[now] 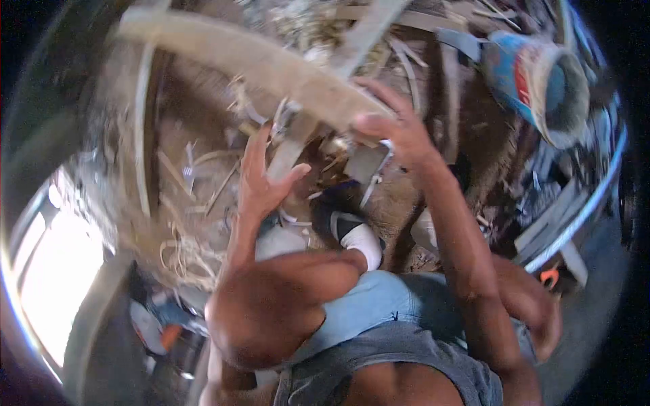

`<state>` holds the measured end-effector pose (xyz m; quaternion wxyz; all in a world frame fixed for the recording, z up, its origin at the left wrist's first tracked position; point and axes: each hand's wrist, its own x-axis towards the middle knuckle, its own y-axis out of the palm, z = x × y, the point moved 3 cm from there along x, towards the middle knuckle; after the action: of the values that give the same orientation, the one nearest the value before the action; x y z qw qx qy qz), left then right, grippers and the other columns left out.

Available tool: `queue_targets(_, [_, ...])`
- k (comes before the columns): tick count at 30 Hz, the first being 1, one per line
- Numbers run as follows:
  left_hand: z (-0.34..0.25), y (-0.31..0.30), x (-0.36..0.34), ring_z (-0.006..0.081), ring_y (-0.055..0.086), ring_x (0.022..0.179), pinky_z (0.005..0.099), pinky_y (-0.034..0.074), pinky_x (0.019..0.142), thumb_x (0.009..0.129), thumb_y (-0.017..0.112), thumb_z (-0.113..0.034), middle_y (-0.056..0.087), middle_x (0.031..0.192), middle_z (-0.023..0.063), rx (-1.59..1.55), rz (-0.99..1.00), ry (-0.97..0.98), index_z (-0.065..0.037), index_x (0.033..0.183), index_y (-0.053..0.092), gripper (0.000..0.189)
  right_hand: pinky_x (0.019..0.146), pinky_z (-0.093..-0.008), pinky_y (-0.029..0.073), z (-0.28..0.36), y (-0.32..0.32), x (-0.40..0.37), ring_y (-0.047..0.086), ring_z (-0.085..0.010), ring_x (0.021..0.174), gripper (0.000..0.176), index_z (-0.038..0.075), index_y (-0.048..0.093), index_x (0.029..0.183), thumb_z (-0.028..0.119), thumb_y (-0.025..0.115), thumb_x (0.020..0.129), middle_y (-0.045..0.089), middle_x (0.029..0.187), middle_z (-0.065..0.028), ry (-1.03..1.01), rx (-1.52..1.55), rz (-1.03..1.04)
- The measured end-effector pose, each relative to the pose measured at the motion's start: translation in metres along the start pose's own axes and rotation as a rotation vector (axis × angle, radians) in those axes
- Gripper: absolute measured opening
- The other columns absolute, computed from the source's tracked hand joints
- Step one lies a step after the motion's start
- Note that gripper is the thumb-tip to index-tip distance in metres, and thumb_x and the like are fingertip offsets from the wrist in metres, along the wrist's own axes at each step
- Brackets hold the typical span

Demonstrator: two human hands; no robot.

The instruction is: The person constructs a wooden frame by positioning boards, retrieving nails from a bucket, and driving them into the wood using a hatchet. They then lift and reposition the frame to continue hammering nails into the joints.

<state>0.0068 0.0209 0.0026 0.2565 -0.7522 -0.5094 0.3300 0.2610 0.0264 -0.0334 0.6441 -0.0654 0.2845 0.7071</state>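
Note:
A long, slightly curved wooden plank [237, 55] runs from the upper left towards the middle, tilted down to the right. Its near right end lies between the thumb and fingers of my right hand [403, 128], which grips it. My left hand [265, 179] is below the plank, fingers stretched up and thumb spread apart, with nothing in it. Another pale piece of wood [288, 155] passes beneath the plank near my left fingertips. Motion blur softens the plank's outline.
A blue and red bucket [518, 78] lies on its side at the upper right. Wood shavings [189, 260] and offcuts litter the dirt floor. My foot in a white sock [362, 240] is below my hands. Wood strips [555, 216] are stacked at the right.

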Motion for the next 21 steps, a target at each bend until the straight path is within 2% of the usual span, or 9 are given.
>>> queue_targets(3, [0.035,-0.042,-0.050,0.0345,0.055,0.110,0.0413,0.043,0.095,0.080,0.073,-0.026,0.057,0.119,0.0219,-0.077,-0.095,-0.217,0.001,0.127,0.052,0.058,0.100,-0.0342,0.042,0.007,0.005,-0.004,0.054,-0.0212,0.115,0.062,0.007,0.050,0.135,0.020,0.071,0.079,0.056,0.127,-0.0091,0.064,-0.006,-0.065])
queue_targets(8, [0.093,-0.073,-0.222,0.0289,0.059,0.093,0.0382,0.046,0.086,0.084,0.070,-0.023,0.060,0.097,0.0140,0.128,-0.642,-0.753,0.001,0.109,0.059,0.037,0.107,-0.0383,0.033,-0.013,-0.010,0.000,0.045,-0.0239,0.126,0.059,-0.001,0.043,0.137,0.016,0.063,0.084,0.050,0.134,-0.0109,0.051,0.071,-0.160])
queue_targets(10, [0.104,-0.040,-0.292,0.0248,0.058,0.104,0.0350,0.045,0.091,0.079,0.076,-0.030,0.061,0.108,0.0159,-0.116,-0.798,-1.262,0.001,0.105,0.058,0.044,0.106,-0.0392,0.035,-0.034,-0.042,0.001,0.047,-0.0235,0.123,0.060,0.000,0.045,0.136,0.023,0.067,0.084,0.052,0.131,-0.0105,0.146,0.069,-0.275])
queue_targets(11, [0.112,-0.014,-0.311,0.0248,0.058,0.104,0.0350,0.045,0.091,0.079,0.076,-0.030,0.061,0.108,0.0159,-0.134,-0.814,-1.286,0.001,0.105,0.058,0.044,0.106,-0.0392,0.035,-0.031,-0.044,0.002,0.047,-0.0235,0.123,0.060,0.000,0.045,0.136,0.023,0.067,0.084,0.052,0.131,-0.0105,0.150,0.045,-0.252])
queue_targets(13, [0.110,0.027,-0.317,0.0324,0.050,0.112,0.0417,0.039,0.099,0.069,0.083,-0.038,0.050,0.120,0.0198,0.006,-0.857,-1.001,0.001,0.125,0.048,0.077,0.103,-0.0401,0.039,-0.023,-0.040,0.005,0.050,-0.0243,0.120,0.060,0.000,0.047,0.134,0.027,0.068,0.085,0.052,0.129,-0.0104,0.129,0.007,-0.209])
queue_targets(14, [0.108,0.039,-0.318,0.0324,0.050,0.112,0.0417,0.039,0.099,0.069,0.083,-0.038,0.050,0.120,0.0198,-0.009,-0.864,-1.019,0.001,0.125,0.048,0.077,0.103,-0.0401,0.039,-0.021,-0.035,0.004,0.050,-0.0243,0.120,0.060,0.000,0.047,0.134,0.027,0.068,0.085,0.052,0.129,-0.0104,0.133,-0.013,-0.198])
queue_targets(17, [0.120,0.060,-0.292,0.0358,0.037,0.129,0.0443,0.032,0.107,0.055,0.090,-0.045,0.037,0.138,0.0245,-0.039,-0.773,-1.149,0.001,0.141,0.031,0.113,0.099,-0.0408,0.043,-0.002,-0.027,0.005,0.052,-0.0244,0.116,0.059,0.001,0.047,0.134,0.028,0.066,0.086,0.052,0.129,-0.0104,0.151,-0.055,-0.090])
queue_targets(20, [0.131,0.092,-0.308,0.0403,0.029,0.135,0.0487,0.030,0.108,0.051,0.090,-0.051,0.031,0.144,0.0283,-0.151,-0.780,-1.295,0.000,0.147,0.017,0.130,0.101,-0.0388,0.044,-0.006,-0.035,0.007,0.054,-0.0292,0.118,0.052,0.006,0.049,0.133,0.007,0.067,0.084,0.055,0.129,-0.0164,0.249,0.145,-0.173])
queue_targets(21, [0.111,0.064,-0.295,0.0437,0.029,0.134,0.0515,0.030,0.107,0.050,0.088,-0.055,0.029,0.143,0.0298,-0.121,-0.689,-1.352,-0.001,0.147,0.016,0.133,0.103,-0.0388,0.042,-0.021,-0.075,0.014,0.051,-0.0304,0.123,0.051,0.006,0.051,0.131,-0.002,0.066,0.083,0.050,0.135,-0.0189,0.086,-0.411,-0.146])
